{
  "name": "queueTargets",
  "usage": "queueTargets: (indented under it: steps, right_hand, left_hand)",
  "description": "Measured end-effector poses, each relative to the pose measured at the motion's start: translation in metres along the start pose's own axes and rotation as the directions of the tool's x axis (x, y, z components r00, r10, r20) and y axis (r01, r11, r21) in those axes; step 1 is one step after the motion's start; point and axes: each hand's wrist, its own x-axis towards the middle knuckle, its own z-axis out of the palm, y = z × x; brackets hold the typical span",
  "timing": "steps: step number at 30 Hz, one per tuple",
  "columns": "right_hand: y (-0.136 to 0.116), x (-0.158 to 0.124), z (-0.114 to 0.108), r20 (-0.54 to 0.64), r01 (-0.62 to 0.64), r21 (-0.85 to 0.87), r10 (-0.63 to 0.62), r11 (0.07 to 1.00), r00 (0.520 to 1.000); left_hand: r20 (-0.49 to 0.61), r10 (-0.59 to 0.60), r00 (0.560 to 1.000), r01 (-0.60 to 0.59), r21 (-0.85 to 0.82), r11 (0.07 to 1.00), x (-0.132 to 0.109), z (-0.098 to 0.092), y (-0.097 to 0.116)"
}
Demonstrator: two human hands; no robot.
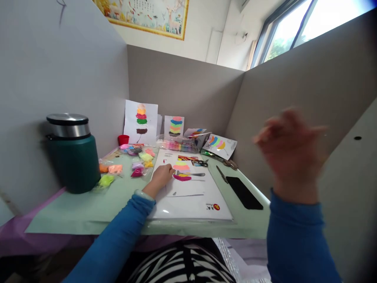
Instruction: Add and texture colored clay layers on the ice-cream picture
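My left hand [161, 180] rests on a white sheet of paper [185, 188], its fingers curled together beside the tines of a metal fork [196, 174]; whatever is between the fingertips is hidden. The fork lies across the sheet, handle to the right. Around it on the paper are flattened clay patches: a peach one [181, 167] above and a magenta one [182, 178] with some yellow below. My right hand [294, 153] is raised at the right, off the table and smeared by motion. Its fingers look apart, with nothing seen in them.
A dark green flask [75, 161] stands at left near bagged clay [137, 169] and a red cup [123, 140]. Scissors [202, 163], a black phone-like slab [244, 192] and a knife-like tool [221, 173] lie rightward. Coloured sample cards [141, 135] lean at the back; grey partitions [182, 86] enclose the table.
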Motion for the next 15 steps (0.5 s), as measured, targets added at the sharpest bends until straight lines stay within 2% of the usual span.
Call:
queueTargets:
  steps: [1,2,3,5,6,7,9,11,13,15]
  right_hand:
    - [0.015,-0.004,0.023,0.058,-0.074,0.113,0.068,0.991,0.996]
    - [0.032,-0.008,0.045,0.141,-0.177,0.081,0.165,0.981,0.976]
    - [0.05,-0.014,0.064,0.23,-0.295,-0.022,0.292,0.955,0.928]
    - [0.084,-0.028,0.093,0.337,-0.463,-0.262,0.53,0.846,0.778]
    - [0.098,-0.036,0.103,0.363,-0.501,-0.335,0.6,0.798,0.713]
    - [0.109,-0.043,0.112,0.366,-0.521,-0.357,0.629,0.775,0.686]
    - [0.123,-0.055,0.127,0.325,-0.552,-0.304,0.629,0.777,0.706]
    - [0.127,-0.063,0.143,0.344,-0.6,-0.109,0.596,0.792,0.725]
    - [0.126,-0.066,0.159,0.402,-0.663,0.125,0.574,0.738,0.714]
    - [0.126,-0.068,0.172,0.436,-0.696,0.251,0.564,0.673,0.702]
  left_hand:
    - [-0.007,0.002,1.0,-0.002,-0.018,1.0,0.0,0.0,0.0]
    - [-0.014,0.001,1.0,-0.002,-0.041,0.999,0.001,0.001,-0.001]
    - [-0.023,-0.003,1.0,0.001,-0.07,0.998,0.002,0.001,-0.001]
    - [-0.047,-0.024,0.999,0.017,-0.156,0.988,0.003,0.0,-0.002]
    - [-0.06,-0.039,0.997,0.025,-0.212,0.977,0.003,-0.001,-0.002]
    - [-0.07,-0.052,0.996,0.03,-0.275,0.961,0.004,-0.002,-0.002]
    - [-0.07,-0.052,0.996,0.02,-0.402,0.915,0.004,-0.003,-0.002]
    - [-0.049,-0.014,0.999,-0.013,-0.503,0.864,0.003,-0.002,-0.002]
    - [-0.019,0.033,0.999,-0.038,-0.564,0.825,0.003,0.0,-0.001]
    - [0.007,0.062,0.998,-0.046,-0.591,0.805,0.002,0.002,-0.001]
